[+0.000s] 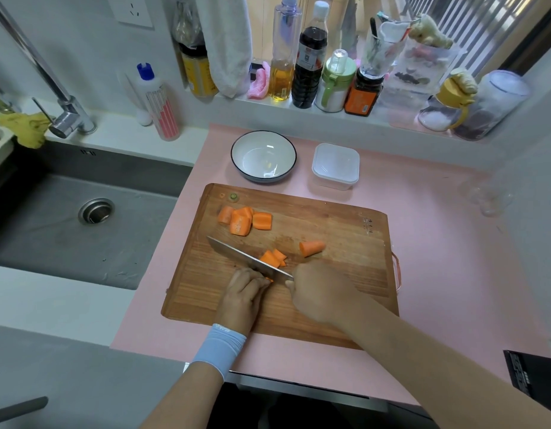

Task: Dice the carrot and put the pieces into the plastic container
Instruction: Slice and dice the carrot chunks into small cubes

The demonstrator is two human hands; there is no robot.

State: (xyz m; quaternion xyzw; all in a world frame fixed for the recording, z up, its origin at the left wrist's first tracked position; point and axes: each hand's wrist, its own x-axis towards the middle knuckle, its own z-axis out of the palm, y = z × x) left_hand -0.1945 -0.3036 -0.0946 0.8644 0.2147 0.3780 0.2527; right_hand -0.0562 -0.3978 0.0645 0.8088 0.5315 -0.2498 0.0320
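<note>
On the wooden cutting board (330, 230), my right hand (317, 292) grips the handle of a knife (237, 253) whose blade slants toward the upper left. With curled fingers, my left hand (246, 287) holds down a small carrot piece (269, 279) against the near side of the blade. Thin cut carrot slices (273, 258) lie just beyond the blade. A tapered carrot end (311, 247) lies to their right. Several carrot chunks (244, 219) sit grouped at the board's far left. The plastic container (335, 165) stands empty behind the board.
A white bowl (263, 156) with a dark rim stands left of the container on the pink mat (438, 243). The sink (66, 218) and faucet (66, 116) are to the left. Bottles and jars (308, 66) line the windowsill behind.
</note>
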